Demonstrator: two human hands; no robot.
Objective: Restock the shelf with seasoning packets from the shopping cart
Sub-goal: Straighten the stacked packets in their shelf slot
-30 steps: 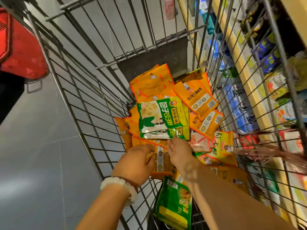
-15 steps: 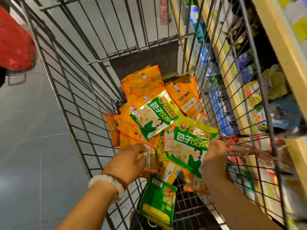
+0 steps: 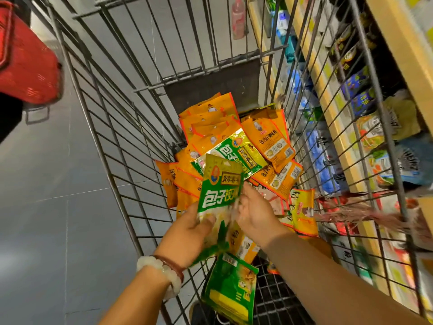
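Note:
My left hand (image 3: 187,233) grips a green seasoning packet (image 3: 220,184) upright over the shopping cart (image 3: 112,127), thumb on its front. My right hand (image 3: 257,214) is against the packet's right edge. Its fingers are blurred, so its hold is unclear. Below them lies a pile of orange packets (image 3: 210,118) with another green packet (image 3: 236,148) on top. A third green packet (image 3: 232,287) lies at the cart's near end. The shelf (image 3: 328,95) runs along the cart's right side.
The shelf holds blue, dark and yellow packaged goods behind the cart's wire wall. A red basket (image 3: 25,64) hangs at the upper left over grey floor tiles. A pink bottle (image 3: 237,17) stands on the floor beyond the cart.
My right hand lifted a green packet out of the pile and brought it left to my left hand. The left hand left the orange packets and now grips it.

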